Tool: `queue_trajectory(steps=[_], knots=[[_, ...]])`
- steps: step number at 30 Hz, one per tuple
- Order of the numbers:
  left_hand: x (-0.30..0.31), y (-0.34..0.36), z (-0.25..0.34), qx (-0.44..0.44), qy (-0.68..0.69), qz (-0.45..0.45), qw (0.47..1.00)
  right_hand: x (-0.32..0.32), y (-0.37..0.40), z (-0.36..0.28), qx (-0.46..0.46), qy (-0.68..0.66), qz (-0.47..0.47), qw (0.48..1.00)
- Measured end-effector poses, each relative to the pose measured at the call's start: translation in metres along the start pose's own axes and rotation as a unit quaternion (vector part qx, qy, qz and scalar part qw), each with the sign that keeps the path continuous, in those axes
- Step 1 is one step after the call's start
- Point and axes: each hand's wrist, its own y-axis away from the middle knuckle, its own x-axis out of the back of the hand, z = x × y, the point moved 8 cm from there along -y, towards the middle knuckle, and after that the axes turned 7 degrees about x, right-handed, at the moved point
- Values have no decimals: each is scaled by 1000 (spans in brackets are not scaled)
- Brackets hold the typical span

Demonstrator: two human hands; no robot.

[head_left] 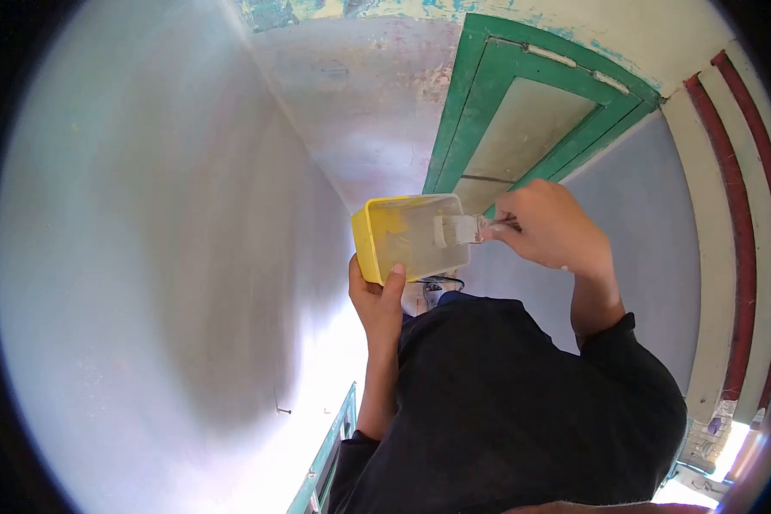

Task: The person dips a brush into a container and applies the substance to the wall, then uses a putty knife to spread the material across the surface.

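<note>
A yellow rectangular tub (364, 248) with whitish paint smeared over its inside is held up before my chest. My left hand (378, 300) grips its lower left side, thumb over the near rim and fingers around the outer wall. In my right hand (550, 224) is a paintbrush (464, 230), its handle pinched between thumb and fingers. White paint coats the brush head, which reaches over the tub's right end with the bristles inside the opening.
A pale, patchy wall (188, 214) rises on the left, with a nail (283, 411) sticking out low down. Ahead is a green-framed door or shutter (454, 111). Dark red bars (728, 214) run along the right side. A greenish frame (325, 454) stands at the lower left.
</note>
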Motion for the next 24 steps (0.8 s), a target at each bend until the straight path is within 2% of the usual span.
queue_trajectory(steps=[5,8,20,24], knots=[[-1,-2,0,-1,-4,6,1000,-18,7,19,-47,-138,9,989],[-2,-4,2,4,-8,8,1000,-26,14,28,-70,-163,-7,984],[-8,-13,-1,-17,-11,22,1000,-5,37,49,-94,-121,34,988],[-9,-17,-6,-10,-4,11,1000,7,41,57,-94,-150,56,983]])
